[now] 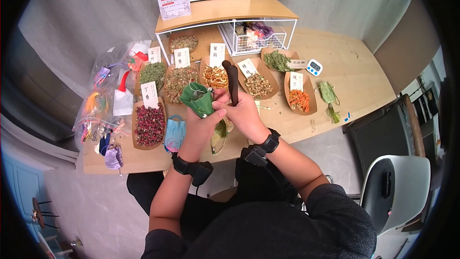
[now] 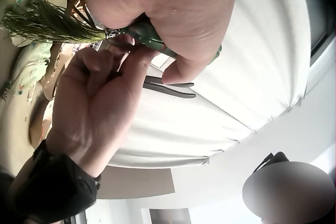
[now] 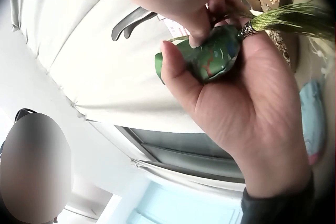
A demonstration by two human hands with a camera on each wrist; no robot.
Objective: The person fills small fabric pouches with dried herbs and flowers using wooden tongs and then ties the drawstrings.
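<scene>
Dark shirt point(image 1: 268, 230) is filling the near part of the head view, and two forearms with black wrist devices point(image 1: 192, 169) are reaching over the table point(image 1: 350, 72). Left hand point(image 1: 199, 127) is grasping the green pouch point(image 1: 203, 100), with the thumb lying along its side; a green tassel point(image 3: 291, 19) is hanging from the pouch. Right hand point(image 1: 245, 115) is holding the dark tool point(image 1: 232, 84) in its bent fingers, and its fingertips are working close to the pouch; what exactly they are pinching, I cannot tell.

Behind the hands, the tray of pale strips point(image 1: 216, 76) is standing partly hidden by the tool. To the left of the pouch, the tray of red buds point(image 1: 149, 124) is lying beside the blue mask point(image 1: 175, 134), and farther left a plastic bag point(image 1: 103, 60) is spreading under small pouches. Below the hands, a pale pouch point(image 1: 217, 141) is lying on the table, partly covered. To the right, the tray of orange bits point(image 1: 299, 100) is resting near the white timer point(image 1: 314, 68) and another green pouch point(image 1: 328, 93). At the back, a wooden shelf point(image 1: 230, 8) is standing over a wire basket point(image 1: 261, 42).
</scene>
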